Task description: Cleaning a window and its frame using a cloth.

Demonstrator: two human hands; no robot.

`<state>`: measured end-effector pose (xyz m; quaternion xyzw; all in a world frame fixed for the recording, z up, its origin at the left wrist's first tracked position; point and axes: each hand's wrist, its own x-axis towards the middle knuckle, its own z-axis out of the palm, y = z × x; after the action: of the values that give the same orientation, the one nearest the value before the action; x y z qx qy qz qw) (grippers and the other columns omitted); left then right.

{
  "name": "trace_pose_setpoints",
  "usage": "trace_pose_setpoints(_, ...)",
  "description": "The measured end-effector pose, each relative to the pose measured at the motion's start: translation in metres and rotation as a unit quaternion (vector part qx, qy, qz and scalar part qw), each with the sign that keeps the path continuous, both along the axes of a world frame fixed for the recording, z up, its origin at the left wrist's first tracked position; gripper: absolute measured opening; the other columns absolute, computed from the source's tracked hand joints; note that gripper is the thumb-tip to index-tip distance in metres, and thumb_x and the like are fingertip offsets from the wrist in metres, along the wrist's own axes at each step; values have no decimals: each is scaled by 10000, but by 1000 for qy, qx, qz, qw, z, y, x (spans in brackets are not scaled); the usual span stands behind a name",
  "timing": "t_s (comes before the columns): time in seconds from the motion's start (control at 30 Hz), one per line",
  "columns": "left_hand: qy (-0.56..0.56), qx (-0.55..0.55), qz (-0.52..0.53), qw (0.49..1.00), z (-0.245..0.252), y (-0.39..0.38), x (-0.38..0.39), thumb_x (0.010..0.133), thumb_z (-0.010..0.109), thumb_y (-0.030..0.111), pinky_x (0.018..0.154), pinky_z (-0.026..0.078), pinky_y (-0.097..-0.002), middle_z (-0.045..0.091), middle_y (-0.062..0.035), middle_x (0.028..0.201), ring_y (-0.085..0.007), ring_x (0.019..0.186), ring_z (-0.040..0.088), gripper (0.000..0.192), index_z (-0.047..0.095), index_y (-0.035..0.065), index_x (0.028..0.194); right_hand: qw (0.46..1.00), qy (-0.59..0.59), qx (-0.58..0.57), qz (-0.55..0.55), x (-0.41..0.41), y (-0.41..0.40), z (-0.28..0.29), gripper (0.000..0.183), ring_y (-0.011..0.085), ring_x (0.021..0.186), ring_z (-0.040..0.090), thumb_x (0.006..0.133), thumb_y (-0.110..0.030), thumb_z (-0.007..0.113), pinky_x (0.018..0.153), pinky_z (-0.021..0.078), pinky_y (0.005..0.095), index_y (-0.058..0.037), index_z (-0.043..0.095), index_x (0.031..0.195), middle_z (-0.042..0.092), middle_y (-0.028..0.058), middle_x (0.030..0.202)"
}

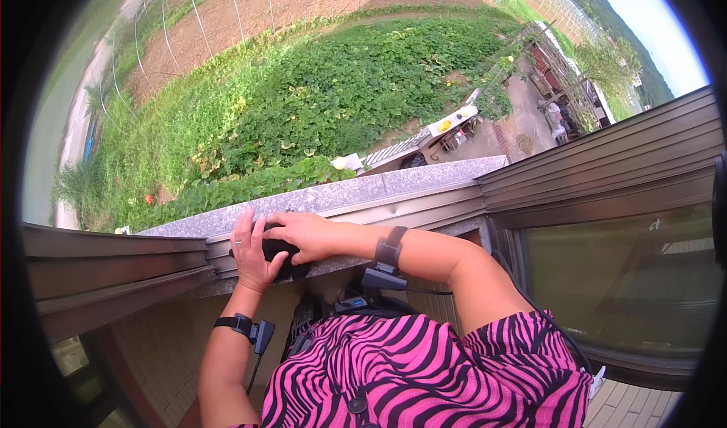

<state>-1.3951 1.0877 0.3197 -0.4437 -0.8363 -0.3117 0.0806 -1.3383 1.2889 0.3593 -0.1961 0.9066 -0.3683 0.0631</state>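
Note:
A dark, crumpled cloth lies at the left part of the metal window track. My left hand, with a ring on one finger, rests on it with the fingers spread and pointing outward. From the right, my right hand reaches across, its bent fingers and thumb on the same cloth. The two hands nearly meet at the fingertips. Both palms hide part of the cloth, and its underside is out of sight.
Sliding window frames stand at left and right. Beyond the granite outer ledge lies a green vegetable plot, far below. Cables run from the wrist devices. A paved yard is at the right.

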Motion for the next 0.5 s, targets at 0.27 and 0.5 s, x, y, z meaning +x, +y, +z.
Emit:
trace_pose_setpoints(0.27, 91, -148, -164, 971, 25, 10, -7, 737, 722, 456, 961, 366, -478, 528, -93, 1288, -329, 1195, 453, 624, 593, 175, 1278, 920, -32, 134, -368, 150, 184, 14, 529, 412, 1282, 434, 832, -297, 690, 1077, 371, 449, -71, 547, 1289, 474, 223, 1382)
trace_pose_setpoints(0.5, 33, -119, -277, 953, 8, 103, 57, 818, 668, 419, 837, 421, -430, 546, -82, 1189, -312, 1115, 478, 529, 581, 154, 1267, 845, 13, 258, -469, 182, 164, -57, 526, 356, 1294, 395, 840, -432, 631, 1092, 270, 492, -131, 578, 1268, 521, 155, 1312)
